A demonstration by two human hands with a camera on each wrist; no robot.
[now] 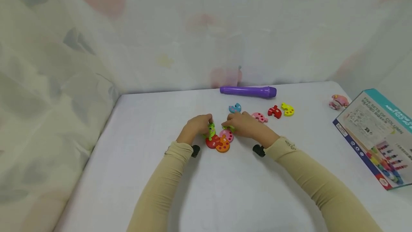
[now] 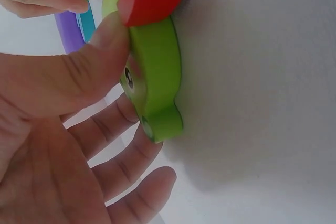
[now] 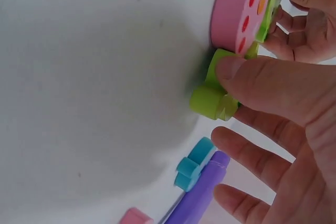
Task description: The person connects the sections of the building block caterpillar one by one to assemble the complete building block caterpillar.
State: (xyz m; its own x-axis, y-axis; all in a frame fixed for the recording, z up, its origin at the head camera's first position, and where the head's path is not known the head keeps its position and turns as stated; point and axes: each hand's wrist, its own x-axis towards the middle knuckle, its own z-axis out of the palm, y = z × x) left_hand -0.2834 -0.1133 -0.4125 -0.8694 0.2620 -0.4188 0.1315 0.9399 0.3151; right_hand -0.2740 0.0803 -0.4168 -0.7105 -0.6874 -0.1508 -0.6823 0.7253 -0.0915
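Note:
My left hand (image 1: 196,125) pinches a green puzzle piece with an eye (image 2: 157,69) between thumb and fingers, at the left end of a joined row. That row holds a red piece marked 2 (image 1: 211,143), an orange spotted piece (image 1: 222,146) and a pink spotted piece (image 1: 227,135). At the other end, my right hand (image 1: 247,125) grips a yellow-green piece (image 3: 206,100), its thumb on top and right against the pink piece. The fingers cover part of both green pieces in the head view.
Behind the right hand lie a blue piece (image 1: 235,108), a pink ladybird-like piece (image 1: 260,117), a red piece (image 1: 274,112) and a yellow piece (image 1: 288,109). A purple microphone-shaped tube (image 1: 248,91) rests at the back edge. At right are a pink toy (image 1: 339,101) and a printed box (image 1: 374,139).

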